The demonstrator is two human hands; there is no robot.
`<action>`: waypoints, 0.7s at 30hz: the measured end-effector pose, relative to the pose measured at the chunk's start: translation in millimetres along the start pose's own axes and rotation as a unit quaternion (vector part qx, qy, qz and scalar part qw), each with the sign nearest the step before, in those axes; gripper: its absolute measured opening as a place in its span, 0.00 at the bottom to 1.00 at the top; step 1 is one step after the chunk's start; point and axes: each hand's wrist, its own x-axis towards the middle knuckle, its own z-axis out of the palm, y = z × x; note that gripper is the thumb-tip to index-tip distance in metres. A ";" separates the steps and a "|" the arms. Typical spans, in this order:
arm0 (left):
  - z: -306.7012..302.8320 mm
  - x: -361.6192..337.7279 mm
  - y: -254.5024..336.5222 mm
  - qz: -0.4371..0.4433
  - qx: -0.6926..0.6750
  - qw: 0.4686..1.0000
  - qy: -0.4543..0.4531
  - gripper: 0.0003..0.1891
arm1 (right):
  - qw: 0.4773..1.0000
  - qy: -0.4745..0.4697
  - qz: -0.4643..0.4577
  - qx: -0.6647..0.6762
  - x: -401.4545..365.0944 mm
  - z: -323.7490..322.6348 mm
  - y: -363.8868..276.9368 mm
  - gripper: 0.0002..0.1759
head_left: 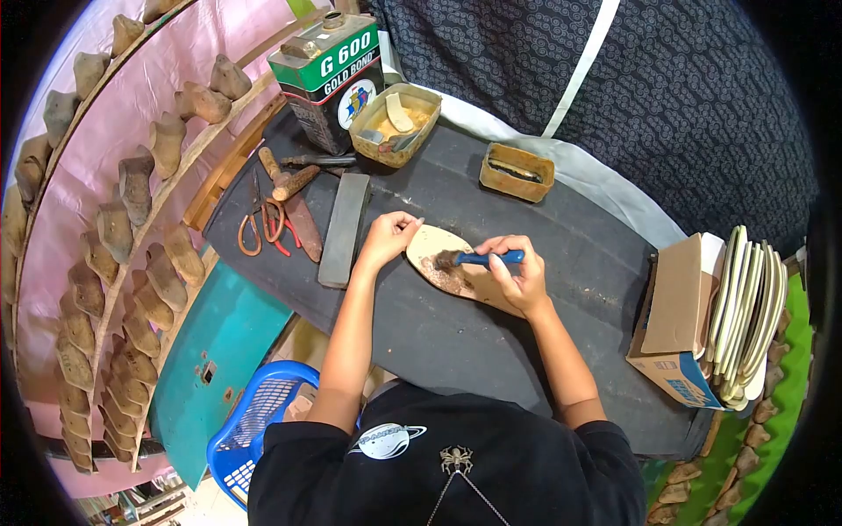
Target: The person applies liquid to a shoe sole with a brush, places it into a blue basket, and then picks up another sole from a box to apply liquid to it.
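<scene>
A pale shoe sole lies flat on the dark work table, its surface partly stained brown. At its rounded left end, the fingertips of my left hand pinch the edge. My right hand is wrapped round the blue handle of a brush. The dark bristles touch the stained part of the sole. The sole's other end is partly hidden under my right hand and wrist.
Left on the table are a long grey block, scissors and a hammer. Behind stand a Gold Bond can, a tub and a small container. A cardboard box with stacked soles stands right.
</scene>
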 end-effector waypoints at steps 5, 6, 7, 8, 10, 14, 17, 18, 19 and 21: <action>0.1 -1.0 5.0 0.002 0.022 1.000 0.004 0.11 | 0.996 0.022 -0.067 -0.047 1.6 -17.5 2.9 0.06; 0.0 -1.3 5.5 0.003 0.016 1.000 0.001 0.11 | 0.996 0.022 -0.067 -0.047 1.6 -17.8 3.1 0.06; -0.1 -1.4 6.1 0.004 0.010 1.000 -0.001 0.11 | 0.997 0.034 -0.059 -0.037 1.8 -17.4 3.6 0.05; 0.0 -1.6 6.7 0.004 0.011 1.000 -0.001 0.11 | 0.997 0.046 -0.052 -0.027 2.3 -16.6 3.9 0.05; 0.1 -2.1 6.5 0.005 -0.005 1.000 -0.002 0.11 | 0.997 0.058 -0.048 -0.016 4.6 -9.4 2.7 0.06; 0.7 -1.8 4.8 0.004 -0.008 1.000 -0.001 0.11 | 0.998 0.058 -0.025 0.007 7.6 3.7 4.0 0.07; 1.1 -1.3 4.2 0.005 -0.004 1.000 0.003 0.11 | 0.999 0.038 -0.014 0.000 6.6 5.0 6.5 0.08; 1.0 -1.1 3.7 0.004 0.000 1.000 0.003 0.11 | 0.999 0.032 -0.018 -0.013 5.9 4.8 7.5 0.08; 0.8 -0.9 3.1 0.002 0.004 1.000 0.004 0.11 | 0.999 0.032 -0.018 -0.013 5.4 3.5 7.6 0.08; 0.7 -0.8 2.6 0.004 0.003 1.000 0.003 0.11 | 0.999 0.036 -0.023 0.000 3.3 -2.1 8.0 0.07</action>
